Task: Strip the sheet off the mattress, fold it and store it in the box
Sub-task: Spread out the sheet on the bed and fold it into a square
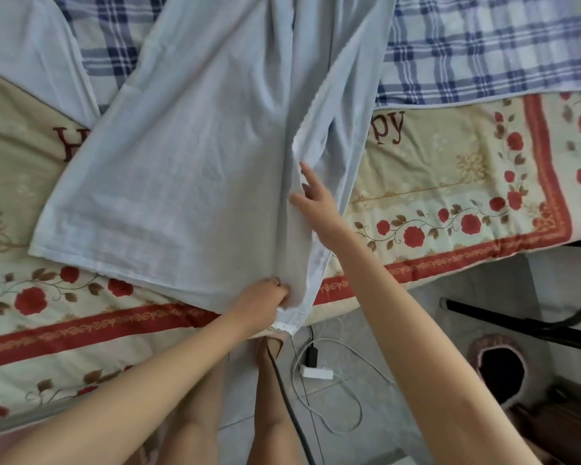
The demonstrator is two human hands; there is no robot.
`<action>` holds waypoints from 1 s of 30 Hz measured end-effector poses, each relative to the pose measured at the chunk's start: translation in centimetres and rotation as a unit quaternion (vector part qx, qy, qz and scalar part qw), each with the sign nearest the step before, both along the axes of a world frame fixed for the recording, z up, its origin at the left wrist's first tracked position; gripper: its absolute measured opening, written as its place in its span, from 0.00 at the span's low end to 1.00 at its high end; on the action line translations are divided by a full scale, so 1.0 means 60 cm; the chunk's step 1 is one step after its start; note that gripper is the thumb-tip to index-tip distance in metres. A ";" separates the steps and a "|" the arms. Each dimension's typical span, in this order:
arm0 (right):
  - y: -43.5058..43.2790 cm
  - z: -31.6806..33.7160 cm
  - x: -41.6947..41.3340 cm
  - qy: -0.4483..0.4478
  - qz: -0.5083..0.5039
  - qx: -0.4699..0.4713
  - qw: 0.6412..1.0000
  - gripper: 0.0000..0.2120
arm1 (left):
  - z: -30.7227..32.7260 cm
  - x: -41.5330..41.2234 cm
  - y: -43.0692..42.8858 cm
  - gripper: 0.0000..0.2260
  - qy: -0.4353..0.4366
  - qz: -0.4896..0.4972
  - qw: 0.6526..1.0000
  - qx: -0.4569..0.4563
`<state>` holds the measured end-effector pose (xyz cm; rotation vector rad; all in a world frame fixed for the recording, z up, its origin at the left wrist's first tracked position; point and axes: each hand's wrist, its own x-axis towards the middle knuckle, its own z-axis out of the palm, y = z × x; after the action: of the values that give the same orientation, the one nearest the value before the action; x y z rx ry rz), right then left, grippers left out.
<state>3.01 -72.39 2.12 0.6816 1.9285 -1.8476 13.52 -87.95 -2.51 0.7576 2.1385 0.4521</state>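
The pale blue cotton sheet is seen spread across the bed, partly doubled over, lying on the cream blanket printed with red roses and over the blue-and-white checked cloth further back. Its near hem is bunched and held tight in the grip of the left hand, right at the bed's edge. Higher up, a long fold is touched by the right hand, its grip released, with forefinger and thumb stretched out straight along the crease. Down on the grey tiled floor a white power strip is seen among cables. A round pink-rimmed holder is seen nearby; what is in its dark hollow cannot be told.
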 end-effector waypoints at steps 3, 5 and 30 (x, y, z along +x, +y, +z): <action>-0.023 0.006 -0.019 -0.007 0.024 -0.027 0.999 0.31 | 0.011 -0.020 -0.018 0.12 -0.036 -0.030 0.999 0.004; -0.017 0.010 -0.025 -0.025 -0.060 -0.043 0.997 0.28 | 0.013 -0.049 -0.029 0.18 0.054 0.045 0.997 0.035; 0.028 -0.064 -0.099 0.146 0.107 0.292 0.939 0.08 | 0.016 -0.359 0.159 0.28 -0.100 0.483 0.837 0.236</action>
<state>-2.94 -70.73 -1.70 0.3411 2.6673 -1.2932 -8.02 -78.43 -1.57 -0.2179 2.0823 1.5523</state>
